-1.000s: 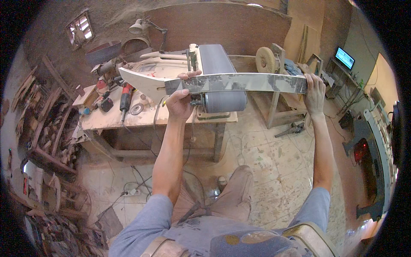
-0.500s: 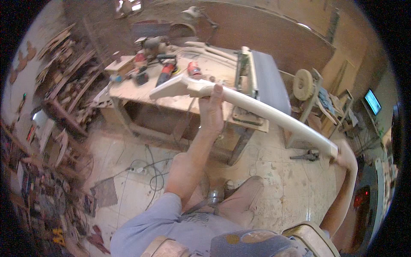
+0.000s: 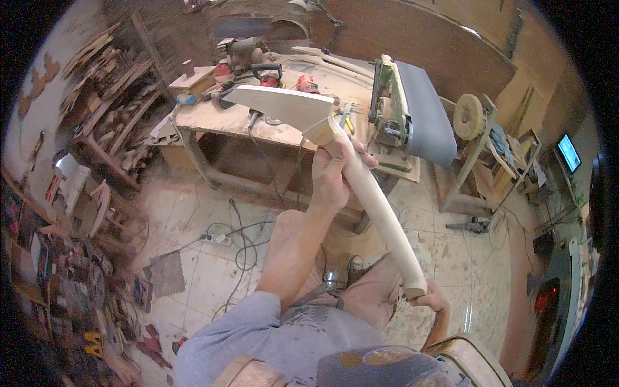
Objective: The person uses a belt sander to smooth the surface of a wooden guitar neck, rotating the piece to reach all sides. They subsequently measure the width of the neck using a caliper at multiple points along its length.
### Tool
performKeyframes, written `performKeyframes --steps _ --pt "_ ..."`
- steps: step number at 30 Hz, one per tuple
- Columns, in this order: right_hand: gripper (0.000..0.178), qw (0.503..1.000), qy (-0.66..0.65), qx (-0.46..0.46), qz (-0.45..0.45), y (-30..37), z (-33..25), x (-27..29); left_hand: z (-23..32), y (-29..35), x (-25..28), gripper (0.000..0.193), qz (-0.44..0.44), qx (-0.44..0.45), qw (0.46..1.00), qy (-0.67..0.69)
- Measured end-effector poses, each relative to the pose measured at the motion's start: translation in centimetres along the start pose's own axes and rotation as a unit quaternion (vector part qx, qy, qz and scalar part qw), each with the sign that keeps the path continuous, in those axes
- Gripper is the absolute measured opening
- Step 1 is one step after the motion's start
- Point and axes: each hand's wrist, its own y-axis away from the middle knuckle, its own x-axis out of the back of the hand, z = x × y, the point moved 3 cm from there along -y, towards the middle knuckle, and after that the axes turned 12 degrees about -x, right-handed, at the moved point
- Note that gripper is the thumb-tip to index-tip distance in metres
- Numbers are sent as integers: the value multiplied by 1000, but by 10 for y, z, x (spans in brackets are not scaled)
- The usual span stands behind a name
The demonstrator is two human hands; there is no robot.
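A long, curved, pale wooden piece slants across the space before me. Its upper end widens into a flat, angled slab that overlaps the workbench in view. My left hand is wrapped round the shaft just below that joint, thumb and fingers closed on it. At the lower end, close to my body, my right hand grips the tip, its fingers partly hidden beneath the wood. What kind of part it is, I cannot tell.
Beyond stands a workbench bearing red power tools and a belt sander. A wheel-mounted stand is at the right. Wood offcuts fill a rack on the left. Cables lie on the tiled floor.
The wooden piece has swung steeper, its lower end coming down and left toward my body with my right hand. The slab end has risen and turned its broad face toward me.
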Motion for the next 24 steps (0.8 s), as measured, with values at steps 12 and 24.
performKeyframes --steps 12,24 --pt "55 963 -265 33 -23 -1 87 2 20 8 6 66 93 1 995 44" --pt "96 795 -364 469 124 -11 -77 -115 -26 51 63 50 335 63 938 68"
